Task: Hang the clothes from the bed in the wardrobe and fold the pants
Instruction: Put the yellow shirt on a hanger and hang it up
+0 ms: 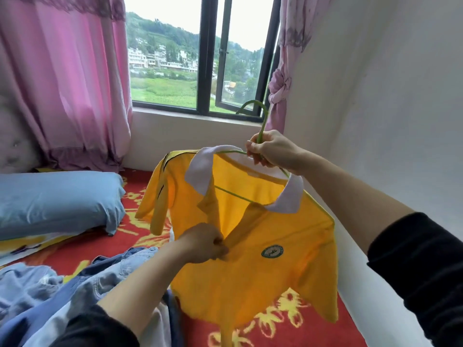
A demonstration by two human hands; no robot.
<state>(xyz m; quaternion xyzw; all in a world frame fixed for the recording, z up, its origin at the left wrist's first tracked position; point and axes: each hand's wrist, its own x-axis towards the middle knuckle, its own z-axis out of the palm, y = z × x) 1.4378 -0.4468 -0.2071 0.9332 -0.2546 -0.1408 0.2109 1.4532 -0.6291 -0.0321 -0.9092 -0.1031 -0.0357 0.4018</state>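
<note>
Two black sleeves point(413, 271) enter from the bottom edge, cut off by the frame. Below them the bed point(288, 326) has a red cover with yellow flowers. A yellow polo shirt point(263, 284), soft knit with a white collar, hangs above it on a thin green hanger point(261, 121). Crumpled denim clothes point(75, 284), partly out of frame, lie at the left near a blue pillow point(55, 199). The right hand point(270, 151) grips the hanger's neck. The left hand point(203, 244) pinches the shirt's placket. The round chest badge point(272, 251) is too blurred to read.
</note>
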